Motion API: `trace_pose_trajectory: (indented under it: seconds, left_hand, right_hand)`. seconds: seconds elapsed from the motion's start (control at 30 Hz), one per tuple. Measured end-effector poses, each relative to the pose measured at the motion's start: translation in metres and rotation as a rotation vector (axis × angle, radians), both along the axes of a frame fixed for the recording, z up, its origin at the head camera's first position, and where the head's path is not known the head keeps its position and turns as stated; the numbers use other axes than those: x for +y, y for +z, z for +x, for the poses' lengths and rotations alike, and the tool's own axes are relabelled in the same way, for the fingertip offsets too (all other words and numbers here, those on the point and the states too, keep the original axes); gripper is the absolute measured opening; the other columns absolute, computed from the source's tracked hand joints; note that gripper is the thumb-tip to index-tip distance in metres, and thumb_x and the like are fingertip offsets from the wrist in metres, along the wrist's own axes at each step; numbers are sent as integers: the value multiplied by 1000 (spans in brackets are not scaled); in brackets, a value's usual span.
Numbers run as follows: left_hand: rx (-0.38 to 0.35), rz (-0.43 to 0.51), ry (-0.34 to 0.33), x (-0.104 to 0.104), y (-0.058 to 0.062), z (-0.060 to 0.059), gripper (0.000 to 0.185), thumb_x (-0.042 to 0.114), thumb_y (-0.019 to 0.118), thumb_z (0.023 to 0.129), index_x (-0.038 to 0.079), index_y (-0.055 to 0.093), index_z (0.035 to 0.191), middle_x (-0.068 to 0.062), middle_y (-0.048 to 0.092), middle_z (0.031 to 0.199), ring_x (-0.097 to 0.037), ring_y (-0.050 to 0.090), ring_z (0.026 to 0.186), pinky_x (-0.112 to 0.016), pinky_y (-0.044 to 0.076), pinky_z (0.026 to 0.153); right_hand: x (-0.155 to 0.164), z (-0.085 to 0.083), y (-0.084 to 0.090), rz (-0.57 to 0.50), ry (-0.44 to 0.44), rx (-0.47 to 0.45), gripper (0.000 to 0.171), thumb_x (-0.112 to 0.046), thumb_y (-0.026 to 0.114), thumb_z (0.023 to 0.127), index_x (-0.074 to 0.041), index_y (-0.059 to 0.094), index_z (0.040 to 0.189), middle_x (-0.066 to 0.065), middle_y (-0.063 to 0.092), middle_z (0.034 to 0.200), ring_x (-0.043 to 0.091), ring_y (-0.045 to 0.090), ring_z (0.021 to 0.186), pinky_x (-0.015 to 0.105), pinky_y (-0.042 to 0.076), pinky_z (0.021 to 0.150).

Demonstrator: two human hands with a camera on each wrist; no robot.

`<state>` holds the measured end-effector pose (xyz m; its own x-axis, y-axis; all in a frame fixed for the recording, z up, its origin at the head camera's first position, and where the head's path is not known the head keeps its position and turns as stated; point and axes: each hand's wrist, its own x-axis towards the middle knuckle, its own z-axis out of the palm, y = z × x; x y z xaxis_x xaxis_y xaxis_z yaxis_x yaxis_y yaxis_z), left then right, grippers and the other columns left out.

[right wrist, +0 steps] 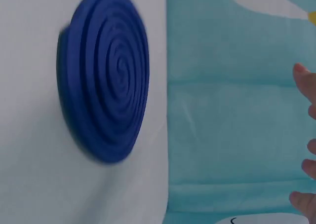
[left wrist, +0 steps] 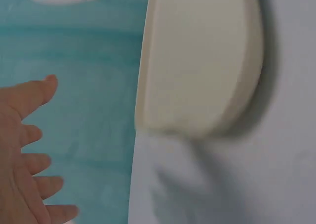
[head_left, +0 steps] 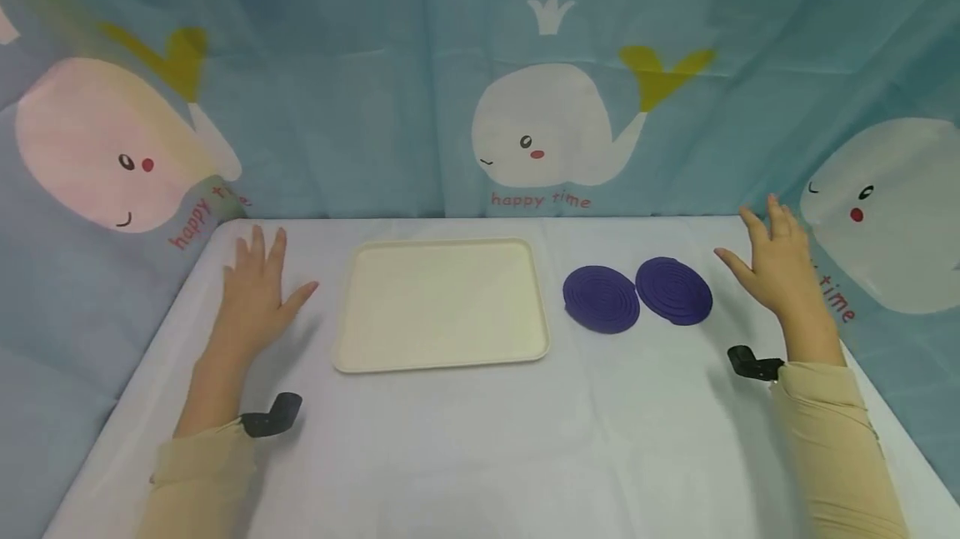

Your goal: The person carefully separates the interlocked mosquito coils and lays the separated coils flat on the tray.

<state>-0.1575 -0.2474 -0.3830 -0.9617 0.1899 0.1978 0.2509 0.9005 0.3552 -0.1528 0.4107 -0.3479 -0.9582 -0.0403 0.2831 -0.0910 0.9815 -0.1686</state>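
Note:
My left hand (head_left: 258, 289) hovers with spread fingers to the left of a cream rectangular tray (head_left: 442, 306), holding nothing. On the far right my right hand (head_left: 780, 260) is likewise spread and holds nothing. Between the tray and that hand lie two round purple-blue coasters with a spiral of ridges: the left coaster (head_left: 601, 299) and the right coaster (head_left: 673, 291), their edges close together. The right wrist view shows one coaster (right wrist: 111, 76) up close, with fingertips at the right edge. In the left wrist view the tray (left wrist: 197, 61) appears beside the left hand (left wrist: 24, 160).
A white cloth (head_left: 465, 447) covers the table. Behind and at both sides hangs a blue curtain (head_left: 337, 106) printed with whales. Each wrist carries a small black camera, the left camera (head_left: 273, 416) and the right camera (head_left: 752, 363).

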Motion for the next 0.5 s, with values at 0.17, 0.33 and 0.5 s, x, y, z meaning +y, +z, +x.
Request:
trace_pose_trajectory:
  seconds: [0.17, 0.33, 0.5]
  left_hand:
    - [-147, 197, -110, 51, -6, 2, 73, 40, 48, 98, -4, 18, 147, -28, 12, 152, -45, 11, 138, -62, 15, 108]
    - [-145, 387, -153, 113, -13, 0, 52, 33, 51, 98, -2, 44, 136, -22, 44, 139, -39, 40, 127, -53, 34, 104]
    - [-180, 608, -197, 186, -26, 5, 33, 22, 56, 96, 2, 59, 122, -14, 59, 123, -29, 57, 112, -40, 49, 93]
  right_hand:
    - [-25, 8, -11, -183, 8, 70, 64, -30, 54, 96, 0, 28, 145, 27, 15, 152, 48, 12, 137, 66, 13, 106]
    - [-46, 19, -25, -342, 0, 143, 50, -21, 57, 94, 6, 44, 134, 29, 37, 140, 47, 28, 130, 60, 20, 108]
    - [-69, 30, -45, -497, -34, 163, 39, -15, 59, 93, 7, 54, 123, 28, 51, 125, 44, 46, 117, 57, 36, 98]
